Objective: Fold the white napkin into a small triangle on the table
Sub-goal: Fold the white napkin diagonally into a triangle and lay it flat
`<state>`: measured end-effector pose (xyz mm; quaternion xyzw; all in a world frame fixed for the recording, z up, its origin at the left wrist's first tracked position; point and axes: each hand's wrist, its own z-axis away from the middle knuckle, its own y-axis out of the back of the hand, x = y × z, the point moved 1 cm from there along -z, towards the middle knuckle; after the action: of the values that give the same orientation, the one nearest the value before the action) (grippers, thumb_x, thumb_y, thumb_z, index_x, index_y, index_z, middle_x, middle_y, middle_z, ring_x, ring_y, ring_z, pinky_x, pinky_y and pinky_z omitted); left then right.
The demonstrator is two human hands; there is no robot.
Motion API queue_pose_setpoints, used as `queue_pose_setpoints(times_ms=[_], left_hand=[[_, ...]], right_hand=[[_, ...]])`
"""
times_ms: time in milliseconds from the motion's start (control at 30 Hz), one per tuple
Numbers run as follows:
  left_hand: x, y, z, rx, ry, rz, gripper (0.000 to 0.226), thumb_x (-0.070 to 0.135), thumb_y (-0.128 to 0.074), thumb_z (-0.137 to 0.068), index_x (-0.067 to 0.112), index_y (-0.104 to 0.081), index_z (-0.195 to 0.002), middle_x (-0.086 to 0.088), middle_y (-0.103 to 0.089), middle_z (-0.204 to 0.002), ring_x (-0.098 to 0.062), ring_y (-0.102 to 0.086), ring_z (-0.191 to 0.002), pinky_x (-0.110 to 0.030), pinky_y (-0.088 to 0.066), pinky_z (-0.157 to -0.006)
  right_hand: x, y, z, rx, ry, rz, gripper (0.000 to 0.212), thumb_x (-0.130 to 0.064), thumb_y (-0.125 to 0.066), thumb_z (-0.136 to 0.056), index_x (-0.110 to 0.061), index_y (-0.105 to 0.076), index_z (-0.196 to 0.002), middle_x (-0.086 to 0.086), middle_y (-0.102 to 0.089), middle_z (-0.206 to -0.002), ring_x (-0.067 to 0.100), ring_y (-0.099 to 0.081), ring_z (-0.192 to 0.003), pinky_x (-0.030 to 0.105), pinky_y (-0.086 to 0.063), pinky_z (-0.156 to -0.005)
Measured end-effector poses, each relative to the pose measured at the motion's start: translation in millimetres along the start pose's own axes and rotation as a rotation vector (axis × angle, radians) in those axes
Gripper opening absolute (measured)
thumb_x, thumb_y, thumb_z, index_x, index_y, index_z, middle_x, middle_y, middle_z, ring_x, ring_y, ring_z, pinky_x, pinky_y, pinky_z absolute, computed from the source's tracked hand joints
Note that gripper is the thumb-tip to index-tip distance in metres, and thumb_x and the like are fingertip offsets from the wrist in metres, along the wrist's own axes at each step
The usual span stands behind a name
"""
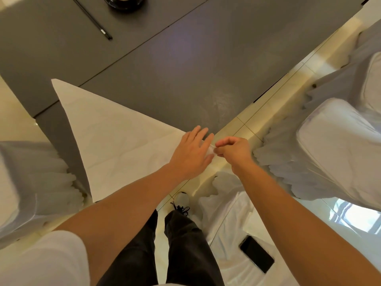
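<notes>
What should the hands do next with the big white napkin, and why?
Probably lift the pinched corner and carry it across to the far point. The napkin already lies as one big triangle on the table, the left hand presses it flat, and the right hand pinches its near corner. Folding again would make it smaller.

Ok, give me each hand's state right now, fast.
Left hand: open, flat, palm down on the white napkin near its right corner.
Right hand: closed, fingertips pinching the napkin's corner at the table edge.
</notes>
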<state>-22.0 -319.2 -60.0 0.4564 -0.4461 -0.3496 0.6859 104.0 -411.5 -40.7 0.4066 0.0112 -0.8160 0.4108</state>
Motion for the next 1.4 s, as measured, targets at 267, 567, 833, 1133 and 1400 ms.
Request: queue_pose_setpoints(times_ms=[267,567,833,1133,1400], left_hand=[[-51.3,-21.6,26.6,-0.115,0.077,-0.117,0.077,0.069,-0.002,-0.095,0.024,0.000,-0.157,-0.008,0.005,-0.166,-0.034,0.011,-0.151,-0.057,-0.005,-0.121],[-123.6,-2.3,28.8,-0.076,0.309,-0.123,0.071,0.072,0.004,-0.091,0.038,0.013,-0.153,-0.002,0.009,-0.166,-0.035,0.012,-0.151,-0.061,0.000,-0.119],[-174.8,6.0,50.5,-0.028,0.498,-0.047,0.073,0.072,0.004,-0.091,0.035,0.016,-0.153,-0.001,0.014,-0.165,-0.033,0.014,-0.150,-0.061,-0.002,-0.119],[-180.7,-6.2,79.8,0.065,0.606,0.015,0.079,0.073,-0.005,-0.092,0.028,0.008,-0.156,-0.005,0.009,-0.166,-0.036,0.008,-0.151,-0.061,-0.002,-0.119],[-182.3,-7.9,86.0,0.091,0.596,0.040,0.076,0.067,-0.016,-0.096,0.024,-0.001,-0.157,-0.008,0.000,-0.166,-0.037,0.005,-0.151,-0.062,-0.004,-0.118]], right_hand=[[-1.0,15.0,-11.4,0.025,-0.083,-0.060,0.022,0.013,-0.074,-0.071,-0.008,-0.069,-0.071,0.010,-0.067,-0.077,0.023,-0.066,-0.071,0.026,-0.057,-0.057],[-28.3,10.2,-35.3,0.130,-0.034,0.055,0.025,0.012,-0.072,-0.073,-0.012,-0.067,-0.066,0.009,-0.066,-0.075,0.022,-0.064,-0.068,0.028,-0.056,-0.061],[-118.1,-5.6,-77.9,0.319,0.191,0.433,0.028,-0.002,-0.072,-0.081,-0.025,-0.066,-0.065,0.002,-0.070,-0.082,0.018,-0.066,-0.073,0.032,-0.058,-0.074],[-170.3,-83.5,-78.6,0.279,0.549,0.635,0.046,0.002,-0.057,-0.084,-0.012,-0.058,-0.128,0.011,-0.055,-0.134,0.027,-0.050,-0.122,0.031,-0.041,-0.100],[-60.8,-207.3,-10.5,-0.295,0.728,1.261,0.063,-0.059,-0.019,-0.099,-0.034,-0.002,-0.155,0.003,0.011,-0.164,0.031,0.014,-0.149,0.056,0.004,-0.118]])
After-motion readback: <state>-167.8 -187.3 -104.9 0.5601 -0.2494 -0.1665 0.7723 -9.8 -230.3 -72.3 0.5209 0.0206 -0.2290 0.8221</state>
